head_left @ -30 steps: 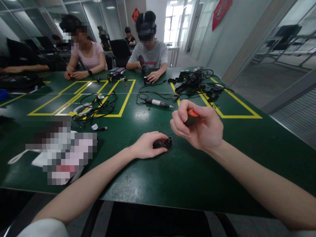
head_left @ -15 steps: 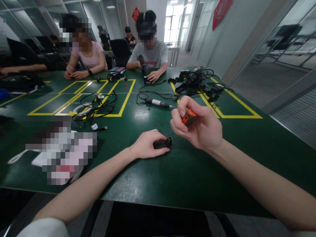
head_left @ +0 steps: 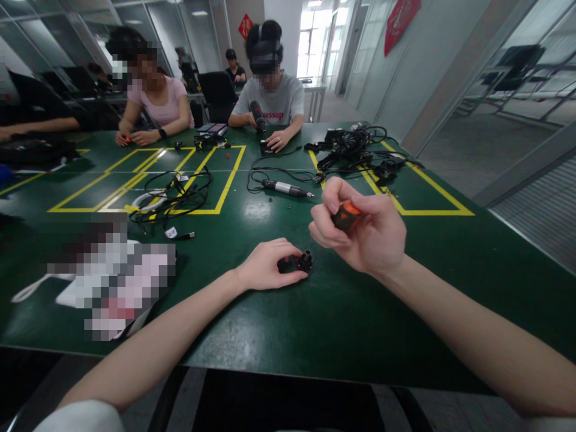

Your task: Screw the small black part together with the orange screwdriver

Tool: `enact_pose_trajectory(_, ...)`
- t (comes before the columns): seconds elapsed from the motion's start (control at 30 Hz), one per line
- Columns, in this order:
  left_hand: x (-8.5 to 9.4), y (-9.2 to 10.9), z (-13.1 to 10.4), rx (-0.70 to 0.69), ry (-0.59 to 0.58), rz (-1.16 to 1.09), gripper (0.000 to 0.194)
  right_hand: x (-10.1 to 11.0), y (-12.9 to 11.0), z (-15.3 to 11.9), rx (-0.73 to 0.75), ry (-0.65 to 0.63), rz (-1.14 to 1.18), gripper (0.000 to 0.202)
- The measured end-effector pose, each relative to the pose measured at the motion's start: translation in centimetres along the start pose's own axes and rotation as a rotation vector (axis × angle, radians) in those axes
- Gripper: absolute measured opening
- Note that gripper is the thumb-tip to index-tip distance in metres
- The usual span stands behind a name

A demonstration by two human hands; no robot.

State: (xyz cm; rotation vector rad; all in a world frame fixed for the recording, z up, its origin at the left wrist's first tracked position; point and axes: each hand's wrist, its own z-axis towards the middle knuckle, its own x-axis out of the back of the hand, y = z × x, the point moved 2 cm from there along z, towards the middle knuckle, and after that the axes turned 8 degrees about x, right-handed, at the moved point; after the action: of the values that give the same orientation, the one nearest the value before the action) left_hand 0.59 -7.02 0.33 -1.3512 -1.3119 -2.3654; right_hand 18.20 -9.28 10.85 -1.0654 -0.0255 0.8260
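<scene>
Left fingers (head_left: 292, 278) pinch this little black part (head_left: 305, 262), right fingers (head_left: 329, 233) are wrapped round an orange-and-black screwdriver handle (head_left: 345, 216).

Grey short-sleeved T-shirt (head_left: 289, 96) shows "assup" in red, first letter's unclear. Red diamond-shaped sign (head_left: 246, 27) reads 福. White rectangular cable tag (head_left: 171, 232) has a handwritten 2, next digit's too blurry tbh.

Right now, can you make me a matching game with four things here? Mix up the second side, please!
1. Wearer's left hand
2. Wearer's right hand
3. Tape
4. Pen-shaped tool

A. Yellow
B. Closed around an orange-and-dark handle
C. Silver and black
D. Holding a small black part

Right pairs: 1-D, 2-B, 3-A, 4-C
</scene>
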Motion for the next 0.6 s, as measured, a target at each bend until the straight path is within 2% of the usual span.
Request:
enact_pose_trajectory(0.13,-0.17,-0.18,-0.02,-0.021,0.0,0.027,0.042,-0.07,-0.04,0.19,0.029,-0.017,-0.042,0.033)
enact_pose_trajectory(0.3,-0.1,-0.07,0.01,-0.048,0.006,0.053,0.034,0.01,0.05,0.1,0.004,-0.039,-0.009,0.041)
enact_pose_trajectory(0.47,0.23,0.03,0.25,-0.097,-0.041,0.178,0.032,0.07,-0.08,-0.16,-0.018,-0.08,0.017,0.028)
enact_pose_trajectory(0.6,0.27,-0.04,0.37,-0.118,-0.032,0.253,0.036,0.08,-0.24,0.08,0.034,-0.063,-0.039,0.026)
